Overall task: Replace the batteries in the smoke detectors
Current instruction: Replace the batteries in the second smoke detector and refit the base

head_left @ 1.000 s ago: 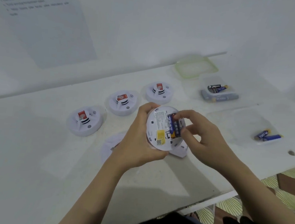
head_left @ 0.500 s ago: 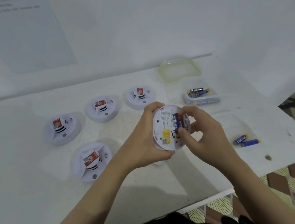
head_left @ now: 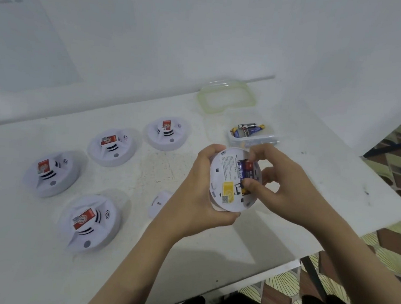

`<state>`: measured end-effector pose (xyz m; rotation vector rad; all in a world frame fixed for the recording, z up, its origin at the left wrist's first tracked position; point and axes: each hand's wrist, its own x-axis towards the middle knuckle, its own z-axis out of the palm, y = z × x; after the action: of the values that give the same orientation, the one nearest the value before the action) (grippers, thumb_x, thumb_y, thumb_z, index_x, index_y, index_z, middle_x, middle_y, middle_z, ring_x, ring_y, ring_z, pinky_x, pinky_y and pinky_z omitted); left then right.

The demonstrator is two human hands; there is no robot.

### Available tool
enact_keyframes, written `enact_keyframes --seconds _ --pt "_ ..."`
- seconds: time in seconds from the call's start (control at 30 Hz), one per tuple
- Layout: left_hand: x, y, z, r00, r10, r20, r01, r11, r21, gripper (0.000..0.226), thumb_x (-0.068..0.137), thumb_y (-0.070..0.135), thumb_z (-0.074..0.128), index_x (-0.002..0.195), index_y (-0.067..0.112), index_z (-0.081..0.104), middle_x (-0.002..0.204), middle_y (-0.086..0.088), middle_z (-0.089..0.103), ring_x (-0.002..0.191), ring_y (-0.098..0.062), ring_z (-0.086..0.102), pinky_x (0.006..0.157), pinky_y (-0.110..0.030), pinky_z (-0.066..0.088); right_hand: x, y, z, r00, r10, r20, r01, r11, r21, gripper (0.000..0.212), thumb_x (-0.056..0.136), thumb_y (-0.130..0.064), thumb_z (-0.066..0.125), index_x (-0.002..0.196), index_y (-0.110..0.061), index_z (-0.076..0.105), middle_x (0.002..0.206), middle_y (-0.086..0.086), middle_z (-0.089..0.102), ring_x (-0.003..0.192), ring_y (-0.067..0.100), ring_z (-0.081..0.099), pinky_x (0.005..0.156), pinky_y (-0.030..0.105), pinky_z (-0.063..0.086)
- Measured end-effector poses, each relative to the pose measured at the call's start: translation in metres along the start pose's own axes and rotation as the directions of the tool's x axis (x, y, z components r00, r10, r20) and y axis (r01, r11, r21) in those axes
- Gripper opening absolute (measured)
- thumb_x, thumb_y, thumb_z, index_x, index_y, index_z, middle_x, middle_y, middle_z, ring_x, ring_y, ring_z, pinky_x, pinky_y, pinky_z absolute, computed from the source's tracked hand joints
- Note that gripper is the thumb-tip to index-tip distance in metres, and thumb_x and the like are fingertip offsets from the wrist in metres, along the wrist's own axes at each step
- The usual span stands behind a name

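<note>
My left hand (head_left: 197, 190) grips a white round smoke detector (head_left: 226, 180), its back turned up toward me, with a yellow label and an open battery bay. In the bay lies a blue battery (head_left: 242, 170). My right hand (head_left: 285, 185) pinches that battery with thumb and fingertips at both ends. A small clear box (head_left: 265, 139) holding several batteries sits just behind my hands. A white battery cover (head_left: 158, 202) lies on the table, partly hidden by my left wrist.
Several other white smoke detectors with red labels rest on the white table (head_left: 145, 171) to the left, the nearest one (head_left: 88, 222) by my left forearm. A green-rimmed lid (head_left: 226, 97) lies by the wall. The table edge (head_left: 381, 216) drops off at right.
The view has swung right and down. My right fingers have shifted along the battery in the bay, pressing its ends. The two loose batteries at the right are hidden or out of view.
</note>
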<state>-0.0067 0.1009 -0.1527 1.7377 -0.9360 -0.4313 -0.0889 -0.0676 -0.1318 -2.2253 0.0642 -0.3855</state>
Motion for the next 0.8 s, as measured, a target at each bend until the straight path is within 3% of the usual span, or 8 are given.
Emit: enact_keyframes --seconds 0.13,0.27,0.43,0.53,0.63,0.73,0.8 --pt "0.007 0.001 0.013 1.0 0.006 -0.027 -0.006 1.0 0.013 0.094 0.064 0.011 0.084 0.128 0.043 0.024 0.118 0.018 0.048 0.107 -0.01 0.059 0.081 -0.035 0.057 -0.002 0.009 -0.01 1.0 -0.005 0.005 0.005 1.0 -0.005 0.031 0.083 -0.008 0.068 0.092 -0.025 0.043 0.097 -0.009 0.055 0.063 0.01 0.063 0.06 0.009 0.043" --pt "0.015 0.0 0.024 0.999 0.013 -0.044 -0.012 0.999 0.033 0.095 0.065 0.01 0.084 0.132 0.038 0.023 0.123 0.012 0.046 0.109 -0.01 0.058 0.083 -0.035 0.056 -0.005 0.017 -0.015 0.952 -0.168 -0.255 0.106 0.965 -0.241 0.02 0.078 -0.01 0.072 0.086 -0.014 0.054 0.084 -0.005 0.058 0.077 0.008 0.053 0.07 0.01 0.042" --pt "0.027 -0.002 0.031 0.996 0.03 -0.087 -0.028 0.999 0.028 0.095 0.064 0.004 0.086 0.132 0.03 0.025 0.118 0.024 0.044 0.11 -0.006 0.056 0.081 -0.028 0.056 -0.015 0.022 -0.027 0.902 -0.141 -0.407 0.115 0.99 -0.087 0.025 0.077 -0.002 0.074 0.091 -0.014 0.056 0.081 -0.007 0.064 0.077 0.004 0.061 0.073 0.007 0.045" --pt "0.032 -0.006 0.032 0.995 0.008 -0.098 -0.008 1.0 0.002 0.097 0.063 0.0 0.085 0.136 0.024 0.026 0.123 0.02 0.046 0.112 -0.004 0.054 0.085 -0.026 0.054 -0.019 0.035 -0.042 0.946 -0.069 -0.318 0.026 0.99 -0.139 0.025 0.078 -0.001 0.072 0.095 -0.015 0.061 0.08 -0.011 0.066 0.078 0.002 0.063 0.074 0.006 0.045" --pt "0.036 -0.006 0.033 0.996 -0.005 -0.089 0.004 1.0 -0.007 0.102 0.061 0.0 0.086 0.138 0.027 0.026 0.129 0.015 0.047 0.116 -0.002 0.052 0.085 -0.019 0.052 -0.023 0.052 -0.054 0.988 -0.002 -0.154 -0.033 0.976 -0.217 0.032 0.08 -0.01 0.071 0.103 -0.03 0.061 0.088 -0.016 0.066 0.086 0.0 0.062 0.079 0.008 0.047" --pt "0.043 -0.002 0.037 0.995 0.026 -0.092 -0.024 1.0 0.015 0.096 0.057 0.008 0.086 0.134 0.028 0.032 0.124 0.02 0.05 0.113 -0.003 0.054 0.081 -0.015 0.05 -0.023 0.059 -0.059 0.994 -0.051 -0.094 0.022 0.958 -0.286 0.037 0.084 -0.026 0.067 0.117 -0.039 0.055 0.103 -0.025 0.059 0.095 -0.007 0.057 0.08 -0.001 0.04" --pt "0.047 0.003 0.039 0.995 0.052 -0.088 -0.049 0.998 0.029 0.094 0.055 0.013 0.086 0.135 0.025 0.037 0.126 0.018 0.051 0.115 -0.005 0.054 0.083 -0.017 0.051 -0.02 0.059 -0.062 0.992 -0.113 -0.05 0.091 0.944 -0.318 0.045 0.086 -0.034 0.063 0.129 -0.036 0.051 0.124 -0.022 0.054 0.107 -0.011 0.052 0.087 -0.001 0.036"
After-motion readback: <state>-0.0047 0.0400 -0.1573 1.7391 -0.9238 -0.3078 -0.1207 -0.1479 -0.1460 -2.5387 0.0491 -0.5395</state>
